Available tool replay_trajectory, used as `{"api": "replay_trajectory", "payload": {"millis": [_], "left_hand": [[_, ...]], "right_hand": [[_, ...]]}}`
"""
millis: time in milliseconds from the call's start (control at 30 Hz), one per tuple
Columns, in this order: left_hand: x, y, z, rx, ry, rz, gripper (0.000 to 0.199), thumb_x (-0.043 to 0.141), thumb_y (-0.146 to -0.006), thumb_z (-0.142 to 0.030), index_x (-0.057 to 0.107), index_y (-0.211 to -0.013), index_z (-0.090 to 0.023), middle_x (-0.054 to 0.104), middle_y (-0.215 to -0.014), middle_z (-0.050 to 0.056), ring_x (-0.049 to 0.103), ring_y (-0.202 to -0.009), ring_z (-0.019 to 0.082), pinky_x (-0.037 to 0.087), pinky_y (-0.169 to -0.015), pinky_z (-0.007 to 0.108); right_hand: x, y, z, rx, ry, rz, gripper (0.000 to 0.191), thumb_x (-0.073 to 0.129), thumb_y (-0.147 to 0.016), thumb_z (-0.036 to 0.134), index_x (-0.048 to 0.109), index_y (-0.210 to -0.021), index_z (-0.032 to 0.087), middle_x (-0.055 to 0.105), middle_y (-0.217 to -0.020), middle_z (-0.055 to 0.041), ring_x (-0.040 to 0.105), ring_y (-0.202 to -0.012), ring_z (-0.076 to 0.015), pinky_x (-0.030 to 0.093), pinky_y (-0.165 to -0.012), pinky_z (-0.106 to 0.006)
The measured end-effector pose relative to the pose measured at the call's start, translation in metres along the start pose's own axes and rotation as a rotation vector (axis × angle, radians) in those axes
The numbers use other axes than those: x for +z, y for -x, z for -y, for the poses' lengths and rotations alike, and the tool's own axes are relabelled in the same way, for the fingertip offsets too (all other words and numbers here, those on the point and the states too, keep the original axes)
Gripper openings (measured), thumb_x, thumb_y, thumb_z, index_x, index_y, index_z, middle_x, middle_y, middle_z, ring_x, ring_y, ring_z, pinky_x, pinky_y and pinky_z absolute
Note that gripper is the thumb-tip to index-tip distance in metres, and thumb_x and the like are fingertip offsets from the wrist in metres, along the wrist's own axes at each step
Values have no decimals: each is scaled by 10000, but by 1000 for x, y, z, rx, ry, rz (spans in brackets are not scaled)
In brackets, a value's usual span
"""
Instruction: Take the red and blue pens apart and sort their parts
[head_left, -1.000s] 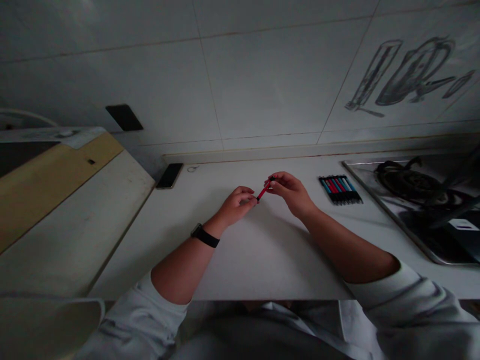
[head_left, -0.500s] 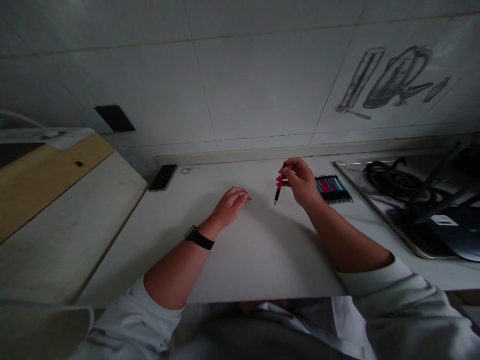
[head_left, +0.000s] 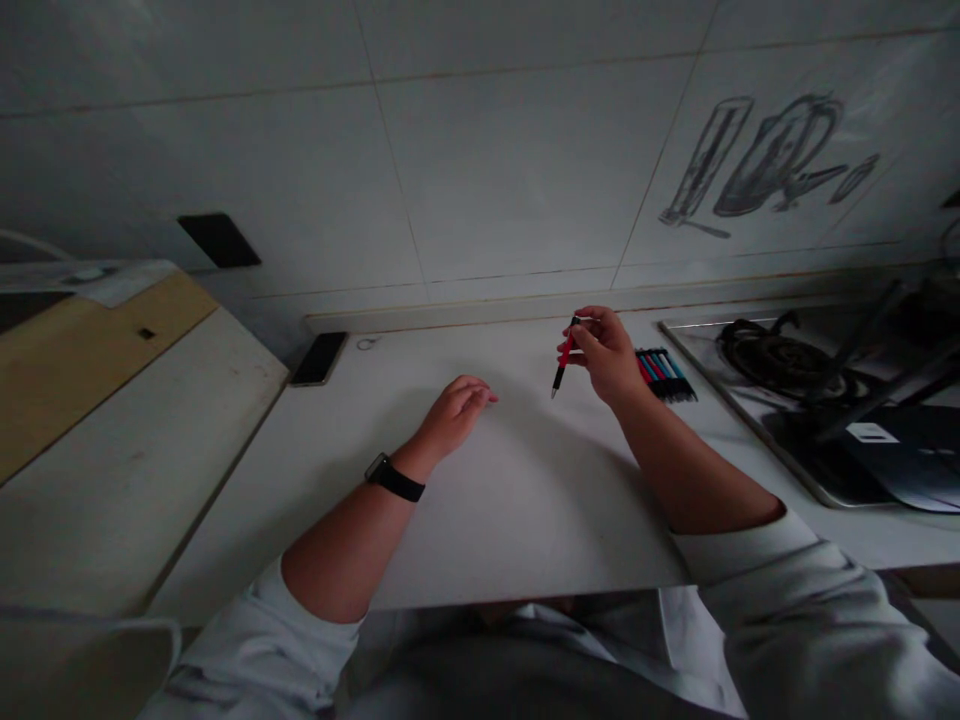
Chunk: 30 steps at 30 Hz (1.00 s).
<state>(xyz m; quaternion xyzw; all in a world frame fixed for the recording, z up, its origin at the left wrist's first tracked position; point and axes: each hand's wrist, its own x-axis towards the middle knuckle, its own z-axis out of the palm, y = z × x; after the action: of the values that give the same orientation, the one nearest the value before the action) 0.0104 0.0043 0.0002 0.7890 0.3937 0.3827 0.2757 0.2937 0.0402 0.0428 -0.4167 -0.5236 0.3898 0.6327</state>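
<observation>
A red and black pen (head_left: 564, 362) is held by its upper end in my right hand (head_left: 606, 355), tip pointing down above the white counter (head_left: 510, 500). Behind that hand, on its right, several red, blue and black pens (head_left: 666, 375) lie side by side in a row, partly hidden by my wrist. My left hand (head_left: 456, 410) rests by the middle of the counter with its fingers loosely bent; nothing shows in it. A black watch (head_left: 395, 478) is on my left wrist.
A phone (head_left: 320, 359) lies at the counter's back left, beside a small ring-like item (head_left: 367, 343). A gas stove (head_left: 795, 370) with a dark flat device (head_left: 911, 450) on it stands at the right. A wooden-edged board (head_left: 142, 440) fills the left. The tiled wall runs behind.
My right hand has moved slightly up and away with the pen, covering more of the pen row. The whole view has shifted a little. My left hand looks nearly unchanged.
</observation>
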Motion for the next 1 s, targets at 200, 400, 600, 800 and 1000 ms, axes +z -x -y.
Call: {"api": "replay_trajectory", "payload": {"millis": [200, 400, 600, 800, 1000], "left_hand": [[-1, 0, 0, 31, -13, -6, 548, 391, -1066, -598, 776, -1016, -212, 668, -1102, 92, 653, -1116, 227, 523, -1069, 457], [-2, 1, -2, 22, -19, 5, 548, 394, -1064, -602, 767, -1001, -205, 669, -1101, 93, 652, -1111, 227, 529, -1060, 451], [-2, 1, 0, 29, -31, 7, 526, 398, -1068, -584, 763, -1004, -210, 672, -1111, 86, 648, -1113, 224, 518, -1071, 448], [-2, 0, 3, 35, -34, 7, 514, 402, -1066, -575, 753, -995, -206, 671, -1084, 84, 648, -1095, 222, 526, -1052, 433], [-1, 1, 7, 51, -48, 19, 478, 413, -1073, -540, 752, -1000, -211, 669, -1077, 80, 649, -1087, 225, 533, -1034, 431]], "right_hand": [[-10, -6, 1, -9, 20, -24, 349, 713, -823, 445, 522, -1075, 296, 630, -935, 23, 682, -730, -137, 613, -618, -298], [-27, -12, 11, -6, 18, -52, 318, 717, -805, 402, 533, -1037, 285, 636, -895, 28, 668, -680, -131, 602, -604, -299], [-54, -19, 22, -29, 40, -126, 330, 712, -792, 402, 540, -1050, 290, 649, -877, 34, 666, -684, -129, 587, -592, -273], [-82, -25, 23, -69, 129, -178, 345, 706, -795, 441, 534, -1053, 291, 636, -888, 34, 653, -681, -130, 583, -604, -286], [-103, -27, 11, -30, 549, -298, 444, 703, -815, 475, 581, -1182, 257, 657, -877, 13, 621, -664, -153, 553, -613, -311]]}}
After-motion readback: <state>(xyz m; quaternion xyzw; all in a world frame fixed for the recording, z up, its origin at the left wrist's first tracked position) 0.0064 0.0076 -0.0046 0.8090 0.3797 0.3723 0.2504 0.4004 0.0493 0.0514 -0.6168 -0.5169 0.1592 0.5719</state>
